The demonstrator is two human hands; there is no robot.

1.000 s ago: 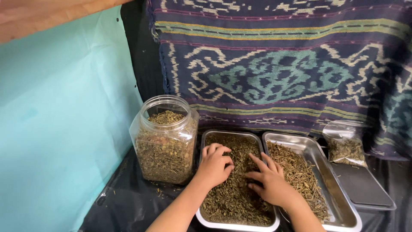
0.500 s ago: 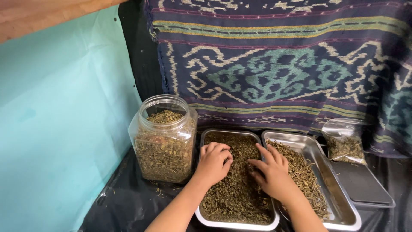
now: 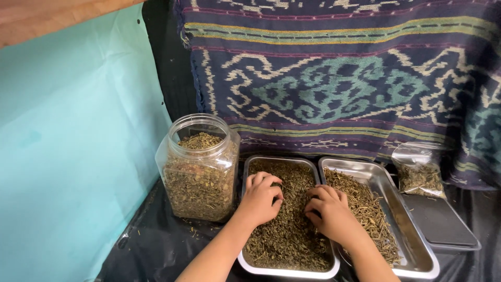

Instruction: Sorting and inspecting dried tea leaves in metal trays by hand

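Head view shows the left hand [image 3: 260, 199] and right hand [image 3: 330, 214], fingers curled, digging into dried herbs [image 3: 284, 237] filling the steel tray [image 3: 286, 272] beneath them.

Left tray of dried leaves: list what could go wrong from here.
Both hands, left hand and right hand, dig in the left tray, heaped near its rim; leaves may spill onto the black sheet. The right hand reaches across the stem tray and could mix the two.
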